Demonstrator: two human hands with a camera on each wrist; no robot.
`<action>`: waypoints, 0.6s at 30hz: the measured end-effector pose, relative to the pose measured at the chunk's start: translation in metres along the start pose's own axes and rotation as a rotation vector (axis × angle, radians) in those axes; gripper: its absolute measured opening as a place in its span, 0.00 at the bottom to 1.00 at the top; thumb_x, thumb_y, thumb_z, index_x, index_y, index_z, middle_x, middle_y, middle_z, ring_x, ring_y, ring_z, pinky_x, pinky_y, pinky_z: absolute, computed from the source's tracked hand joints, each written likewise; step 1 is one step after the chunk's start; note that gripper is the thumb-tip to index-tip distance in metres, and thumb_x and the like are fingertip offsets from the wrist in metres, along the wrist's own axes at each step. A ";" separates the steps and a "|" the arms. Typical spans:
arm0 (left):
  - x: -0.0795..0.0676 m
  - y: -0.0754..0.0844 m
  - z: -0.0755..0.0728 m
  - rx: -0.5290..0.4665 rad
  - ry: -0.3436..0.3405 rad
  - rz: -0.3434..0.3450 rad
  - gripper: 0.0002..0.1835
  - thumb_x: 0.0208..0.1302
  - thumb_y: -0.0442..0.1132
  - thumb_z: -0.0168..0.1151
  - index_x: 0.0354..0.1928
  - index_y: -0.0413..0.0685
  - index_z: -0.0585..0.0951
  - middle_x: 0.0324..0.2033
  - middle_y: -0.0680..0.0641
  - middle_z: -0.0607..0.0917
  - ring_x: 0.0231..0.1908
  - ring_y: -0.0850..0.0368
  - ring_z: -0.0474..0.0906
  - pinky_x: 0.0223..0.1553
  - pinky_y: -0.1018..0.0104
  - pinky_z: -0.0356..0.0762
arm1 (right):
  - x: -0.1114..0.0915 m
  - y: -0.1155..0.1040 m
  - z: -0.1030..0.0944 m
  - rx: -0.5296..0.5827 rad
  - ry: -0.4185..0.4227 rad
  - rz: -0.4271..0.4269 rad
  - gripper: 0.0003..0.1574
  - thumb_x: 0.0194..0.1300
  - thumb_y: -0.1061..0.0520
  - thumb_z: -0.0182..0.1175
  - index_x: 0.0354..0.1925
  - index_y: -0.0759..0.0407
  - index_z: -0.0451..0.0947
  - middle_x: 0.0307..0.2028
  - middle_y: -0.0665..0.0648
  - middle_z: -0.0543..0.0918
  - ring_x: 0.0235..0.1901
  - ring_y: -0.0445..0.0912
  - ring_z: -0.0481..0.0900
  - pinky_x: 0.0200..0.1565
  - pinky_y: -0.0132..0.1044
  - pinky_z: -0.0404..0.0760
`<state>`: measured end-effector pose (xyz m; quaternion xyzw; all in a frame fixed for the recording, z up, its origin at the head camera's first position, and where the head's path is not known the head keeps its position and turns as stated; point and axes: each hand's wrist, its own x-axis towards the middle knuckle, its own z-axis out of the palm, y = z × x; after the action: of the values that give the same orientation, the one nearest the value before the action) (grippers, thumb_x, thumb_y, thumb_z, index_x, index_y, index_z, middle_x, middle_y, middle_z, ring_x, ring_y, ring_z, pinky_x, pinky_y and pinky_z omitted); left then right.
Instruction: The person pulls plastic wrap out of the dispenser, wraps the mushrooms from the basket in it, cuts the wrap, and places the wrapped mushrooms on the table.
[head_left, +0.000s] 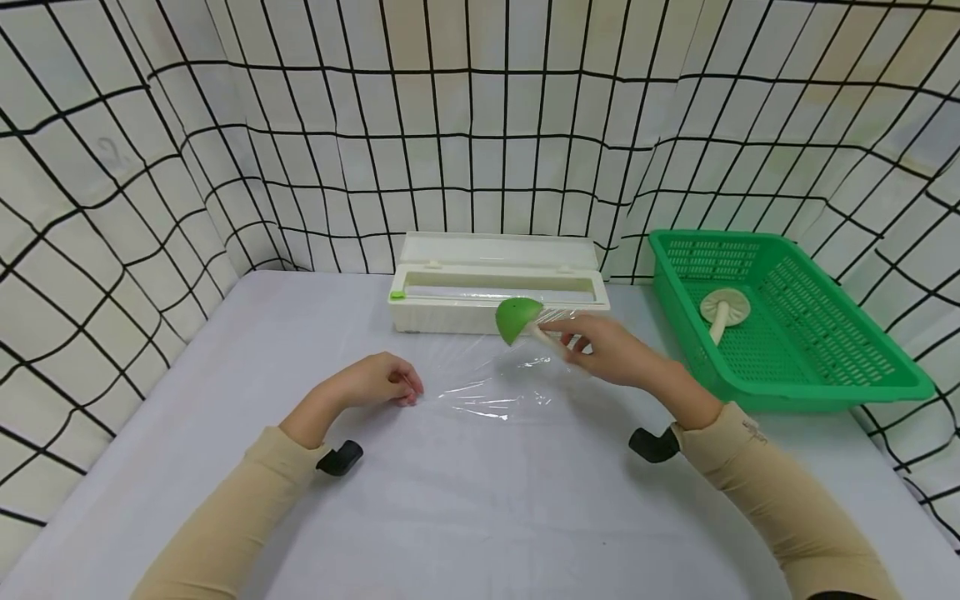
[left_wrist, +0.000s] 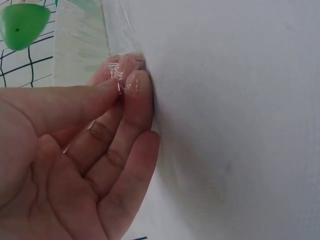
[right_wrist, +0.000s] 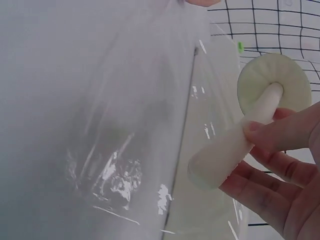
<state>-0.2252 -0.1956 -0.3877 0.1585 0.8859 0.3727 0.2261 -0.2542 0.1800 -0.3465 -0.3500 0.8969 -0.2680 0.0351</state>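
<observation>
My right hand (head_left: 607, 346) pinches a toy mushroom (head_left: 517, 319) by its pale stem, between thumb and fingers. Its green cap points left, above the front of a white cling film dispenser (head_left: 427, 319). In the right wrist view the thick stem (right_wrist: 222, 155) and the pale underside of the cap show. Clear cling film (head_left: 487, 392) stretches out from the dispenser over the table, below the mushroom. At the film's left front, my left hand (head_left: 371, 382) pinches its edge; the left wrist view shows crumpled film (left_wrist: 122, 67) between thumb and fingertips (left_wrist: 137, 82).
The dispenser's lid (head_left: 498, 250) stands raised at the back, with a small green piece (head_left: 397, 295) at its left end. A green basket (head_left: 817, 392) at the right holds a pale mushroom (head_left: 725, 308). Black wire grid panels (head_left: 480, 133) border the white-covered table (head_left: 480, 517).
</observation>
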 end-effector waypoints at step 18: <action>-0.006 0.007 0.005 0.088 0.052 0.020 0.11 0.69 0.24 0.55 0.34 0.41 0.85 0.27 0.52 0.83 0.32 0.59 0.76 0.39 0.65 0.74 | 0.037 -0.010 0.050 -0.087 -0.100 -0.257 0.28 0.64 0.73 0.65 0.61 0.57 0.82 0.41 0.52 0.83 0.40 0.46 0.84 0.44 0.35 0.83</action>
<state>-0.2165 -0.1904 -0.3836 0.1673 0.9055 0.3396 0.1919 -0.2635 0.1275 -0.3800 -0.4761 0.8526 -0.2133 0.0297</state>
